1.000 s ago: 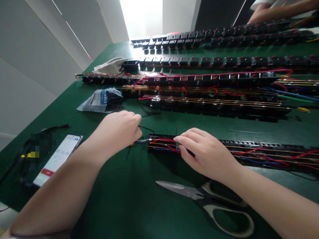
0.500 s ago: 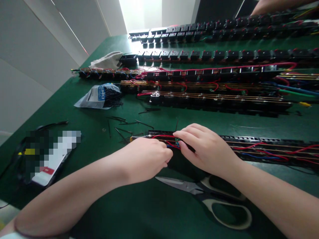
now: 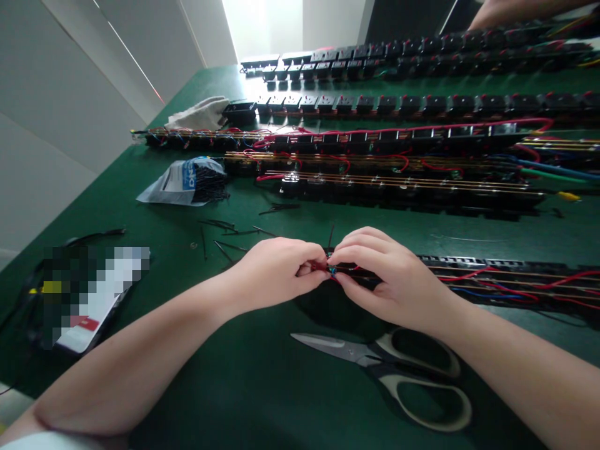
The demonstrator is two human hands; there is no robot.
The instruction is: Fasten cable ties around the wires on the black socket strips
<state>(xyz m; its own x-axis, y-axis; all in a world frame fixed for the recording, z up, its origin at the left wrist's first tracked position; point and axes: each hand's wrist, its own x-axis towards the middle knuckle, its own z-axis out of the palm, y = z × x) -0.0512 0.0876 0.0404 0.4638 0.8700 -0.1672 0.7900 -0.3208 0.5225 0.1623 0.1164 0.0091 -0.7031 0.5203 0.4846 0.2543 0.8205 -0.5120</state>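
Both my hands meet over a long black strip [image 3: 506, 275] fitted with copper rods and red and blue wires. My right hand [image 3: 394, 275] has its thumb and forefinger closed around a small green and blue part [image 3: 332, 270], which looks like a little circuit board. From the left, my left hand [image 3: 276, 269] pinches right beside that part; what its fingertips hold is hidden. A thin black cable tie [image 3: 331, 234] sticks up behind the fingertips. Scissors [image 3: 356, 351] with pale-rimmed handles lie on the green table [image 3: 225, 387] in front of my hands.
Loose black cable ties [image 3: 225, 250] are scattered left of the strip, near a plastic bag [image 3: 187, 181] of more ties. More wired strips [image 3: 412, 181] run across the back. A cloth [image 3: 199, 112], a blurred white object [image 3: 103, 300] and another person's arm [image 3: 510, 11] are also visible.
My left hand has turned and risen slightly, its thumb and forefinger now at the small part by my right fingertips. My right hand has stayed nearly in place.
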